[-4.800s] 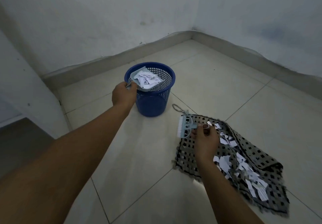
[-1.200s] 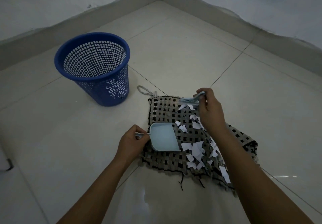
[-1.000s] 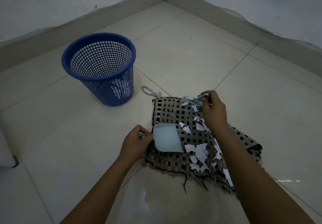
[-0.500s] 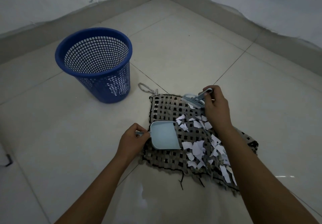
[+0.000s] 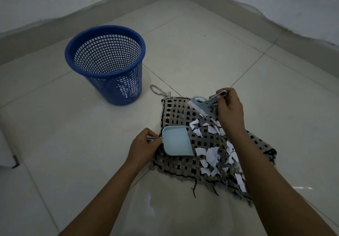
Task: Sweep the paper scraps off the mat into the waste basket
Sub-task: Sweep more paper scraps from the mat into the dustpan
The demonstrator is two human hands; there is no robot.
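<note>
Left hand (image 5: 142,148): pinches pan (image 5: 176,141) handle, mouth facing scraps (image 5: 211,155).
Right hand (image 5: 229,110): grips brush (image 5: 200,105) at mat (image 5: 176,110) far edge, ready to sweep.

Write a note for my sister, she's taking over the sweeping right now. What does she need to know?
Left hand holds the dustpan by its handle, flat on the mat, with nothing in it.
Right hand holds the brush at the mat's far edge.
Scraps lie on the mat, right of the pan.
Basket stands upright on the floor, far left of the mat.
Left to do: brush scraps into the pan, tip them into the basket.
</note>
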